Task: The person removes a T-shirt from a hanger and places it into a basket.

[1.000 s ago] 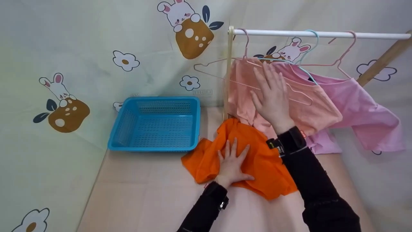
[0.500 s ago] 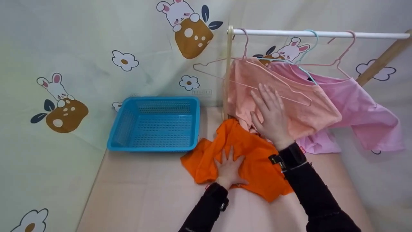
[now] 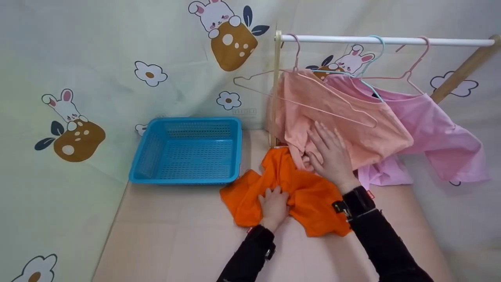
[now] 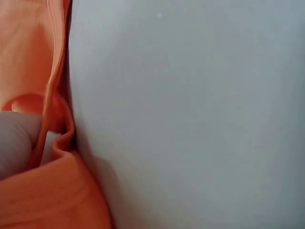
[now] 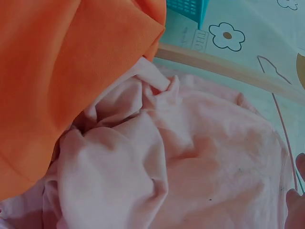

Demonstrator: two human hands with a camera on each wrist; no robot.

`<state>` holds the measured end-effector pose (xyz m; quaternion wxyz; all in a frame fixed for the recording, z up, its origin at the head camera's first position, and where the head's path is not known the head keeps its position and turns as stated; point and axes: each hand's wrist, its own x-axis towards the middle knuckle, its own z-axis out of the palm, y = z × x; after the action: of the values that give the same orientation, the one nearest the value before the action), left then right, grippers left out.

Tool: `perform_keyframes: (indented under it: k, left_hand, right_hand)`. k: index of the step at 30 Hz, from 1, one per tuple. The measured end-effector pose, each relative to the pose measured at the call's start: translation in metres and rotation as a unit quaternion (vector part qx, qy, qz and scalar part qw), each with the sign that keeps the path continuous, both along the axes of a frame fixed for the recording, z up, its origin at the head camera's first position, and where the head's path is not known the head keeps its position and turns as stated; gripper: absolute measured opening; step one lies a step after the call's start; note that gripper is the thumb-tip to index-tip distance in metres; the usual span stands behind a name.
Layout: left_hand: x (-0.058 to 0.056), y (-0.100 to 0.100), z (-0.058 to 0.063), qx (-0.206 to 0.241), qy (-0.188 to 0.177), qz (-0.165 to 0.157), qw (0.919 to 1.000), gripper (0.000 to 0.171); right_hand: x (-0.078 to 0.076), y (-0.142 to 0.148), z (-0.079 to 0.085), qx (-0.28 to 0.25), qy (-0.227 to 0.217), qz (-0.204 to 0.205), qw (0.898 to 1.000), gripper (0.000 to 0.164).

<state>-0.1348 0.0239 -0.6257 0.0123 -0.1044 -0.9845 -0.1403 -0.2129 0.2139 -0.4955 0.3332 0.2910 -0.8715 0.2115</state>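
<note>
A crumpled orange shirt (image 3: 319, 196) lies on the table below the clothes rack. My left hand (image 3: 274, 207) grips a bunch of its cloth, with fingers curled into the fabric. In the left wrist view, a finger (image 4: 16, 143) shows within the orange folds. My right hand (image 3: 332, 158) has its fingers extended, in front of the lower part of a hanging peach shirt (image 3: 381, 139). Fingertips (image 5: 293, 205) appear at the right edge of the right wrist view, beside the peach cloth. A bare pink hanger (image 3: 297, 58) hangs in front of the peach shirt.
A blue plastic basket (image 3: 188, 158) stands left of the orange shirt. The rack has a white rail (image 3: 336, 39) and wooden posts (image 3: 277, 78). Behind the peach shirt hangs a pink shirt (image 3: 442, 129), its lower part reaching the table. A teal hanger (image 3: 375, 58) bears the peach shirt.
My right hand has come down from the hangers along the peach shirt. My left hand was spread flat on the orange shirt; its fingers have curled and bunched the cloth.
</note>
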Motion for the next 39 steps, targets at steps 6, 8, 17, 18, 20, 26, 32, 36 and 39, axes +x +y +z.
perform_keyframes:
  k: [6,8,17,18,20,26,32,36,39]
  left_hand:
    - [0.002,-0.025,0.003,0.136,0.031,0.013,0.9901,0.016]
    - [0.001,-0.036,0.008,0.207,0.035,0.014,0.9777,0.014]
    - [-0.02,-0.074,0.066,0.419,0.106,0.039,0.9008,0.018]
    - [-0.023,-0.077,0.075,0.426,0.114,0.04,0.8968,0.018]
    - [-0.028,-0.084,0.094,0.435,0.127,0.039,0.8903,0.018]
    - [-0.041,-0.101,0.155,0.468,0.187,0.02,0.8631,0.019]
    - [-0.049,-0.128,0.217,0.476,0.283,0.003,0.8326,0.017]
    - [-0.053,-0.153,0.252,0.467,0.33,0.01,0.8202,0.014]
    - [-0.058,-0.171,0.271,0.469,0.348,0.025,0.8109,0.011]
  right_hand:
    - [0.008,0.016,-0.007,-0.009,-0.004,-0.012,1.0,0.062]
    - [0.01,0.022,-0.008,-0.014,-0.003,-0.013,1.0,0.061]
    - [0.021,0.037,-0.009,-0.024,-0.003,-0.019,1.0,0.058]
    - [0.022,0.038,-0.009,-0.025,-0.005,-0.019,0.999,0.058]
    - [0.025,0.041,-0.009,-0.026,-0.005,-0.019,0.999,0.058]
    - [0.032,0.051,-0.008,-0.024,-0.021,-0.027,0.999,0.061]
    - [0.039,0.06,-0.001,-0.026,-0.009,-0.042,0.999,0.06]
    - [0.042,0.068,0.008,-0.039,0.007,-0.051,0.998,0.059]
    - [0.044,0.075,0.015,-0.045,0.012,-0.062,0.997,0.059]
